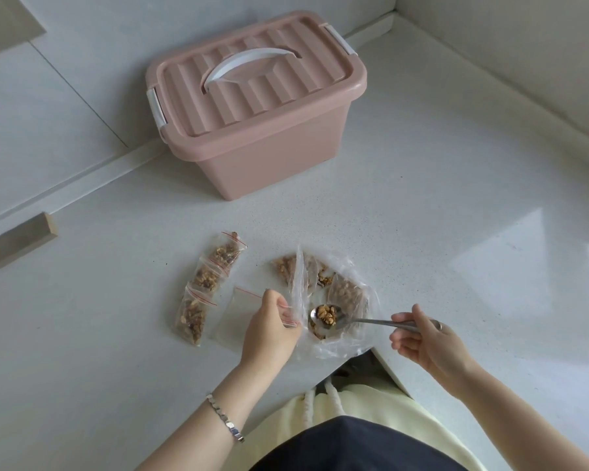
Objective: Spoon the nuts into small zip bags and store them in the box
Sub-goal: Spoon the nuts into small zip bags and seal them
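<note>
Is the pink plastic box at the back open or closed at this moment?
Closed. The ribbed pink lid sits flat on the pink plastic storage box, and the white clips at both ends are folded down.

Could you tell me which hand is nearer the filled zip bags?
Left. The left hand, pinching an empty zip bag, is just right of the filled zip bags; the right hand holds the spoon farther right.

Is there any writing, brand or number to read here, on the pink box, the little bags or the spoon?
None can be read.
The pink box is plain, the little bags carry only red zip strips with no print, and the spoon shows no mark.
</note>
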A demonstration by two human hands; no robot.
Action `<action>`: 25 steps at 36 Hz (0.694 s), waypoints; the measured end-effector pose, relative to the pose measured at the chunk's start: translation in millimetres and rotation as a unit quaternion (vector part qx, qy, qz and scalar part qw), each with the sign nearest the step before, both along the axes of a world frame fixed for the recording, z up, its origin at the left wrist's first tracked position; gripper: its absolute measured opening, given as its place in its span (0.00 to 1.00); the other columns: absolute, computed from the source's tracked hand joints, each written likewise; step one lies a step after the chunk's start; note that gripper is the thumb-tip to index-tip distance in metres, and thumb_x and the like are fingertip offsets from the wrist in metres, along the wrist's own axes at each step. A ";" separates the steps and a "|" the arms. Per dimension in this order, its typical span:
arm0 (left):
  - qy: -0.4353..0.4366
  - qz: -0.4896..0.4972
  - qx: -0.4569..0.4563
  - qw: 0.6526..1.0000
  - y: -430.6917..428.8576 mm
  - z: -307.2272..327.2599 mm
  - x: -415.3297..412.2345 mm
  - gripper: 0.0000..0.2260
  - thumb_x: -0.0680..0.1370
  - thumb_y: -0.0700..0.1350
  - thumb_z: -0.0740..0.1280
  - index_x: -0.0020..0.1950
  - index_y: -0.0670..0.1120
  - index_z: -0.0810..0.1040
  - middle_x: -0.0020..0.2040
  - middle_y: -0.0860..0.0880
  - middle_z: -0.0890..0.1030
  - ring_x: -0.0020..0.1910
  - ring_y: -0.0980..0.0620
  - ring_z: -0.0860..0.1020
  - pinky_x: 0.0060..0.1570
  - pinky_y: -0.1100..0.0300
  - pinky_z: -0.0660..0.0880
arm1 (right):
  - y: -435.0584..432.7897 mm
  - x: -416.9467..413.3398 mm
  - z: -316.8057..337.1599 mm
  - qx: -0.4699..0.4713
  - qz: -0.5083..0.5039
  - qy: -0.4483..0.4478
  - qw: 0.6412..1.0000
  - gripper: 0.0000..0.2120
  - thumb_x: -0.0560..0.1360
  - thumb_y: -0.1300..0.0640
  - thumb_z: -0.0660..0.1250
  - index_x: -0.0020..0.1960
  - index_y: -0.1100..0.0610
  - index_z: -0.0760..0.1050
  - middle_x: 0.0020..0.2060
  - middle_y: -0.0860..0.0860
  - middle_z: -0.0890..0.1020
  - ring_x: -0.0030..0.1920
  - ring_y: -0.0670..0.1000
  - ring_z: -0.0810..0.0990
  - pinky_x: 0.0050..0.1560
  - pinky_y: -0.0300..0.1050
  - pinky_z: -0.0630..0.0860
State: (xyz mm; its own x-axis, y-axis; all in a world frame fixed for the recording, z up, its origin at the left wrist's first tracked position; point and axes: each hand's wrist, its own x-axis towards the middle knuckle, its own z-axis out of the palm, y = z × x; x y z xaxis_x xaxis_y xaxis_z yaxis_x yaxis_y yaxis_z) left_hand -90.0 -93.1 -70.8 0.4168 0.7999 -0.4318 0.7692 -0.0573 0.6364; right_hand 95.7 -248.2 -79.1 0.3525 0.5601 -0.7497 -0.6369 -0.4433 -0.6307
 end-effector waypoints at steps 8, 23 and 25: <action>-0.087 0.017 0.079 0.993 0.5 2.5 -4.6 0.17 0.71 0.43 0.72 0.49 0.48 0.64 0.40 0.57 0.76 0.36 0.58 0.77 0.31 0.74 0.69 | 6.2 -2.8 29.4 0.042 -0.008 -0.117 0.992 0.20 0.79 0.50 0.51 0.47 0.63 0.76 0.31 0.58 0.81 0.33 0.53 0.80 0.41 0.45 0.78; -0.170 0.075 -0.020 0.982 -0.6 -10.8 10.9 0.19 0.71 0.42 0.73 0.57 0.46 0.69 0.52 0.51 0.77 0.47 0.59 0.77 0.40 0.76 0.71 | 32.3 -58.6 66.7 0.139 0.069 -0.377 0.913 0.16 0.77 0.46 0.57 0.38 0.46 0.80 0.33 0.48 0.83 0.34 0.45 0.81 0.38 0.32 0.75; -0.168 0.066 -0.010 0.984 -0.3 -13.1 11.6 0.18 0.70 0.42 0.73 0.56 0.46 0.70 0.51 0.51 0.78 0.48 0.58 0.77 0.41 0.75 0.71 | 29.7 -60.6 66.8 0.139 0.112 -0.437 0.882 0.16 0.75 0.37 0.54 0.40 0.40 0.79 0.35 0.42 0.83 0.37 0.42 0.81 0.40 0.30 0.74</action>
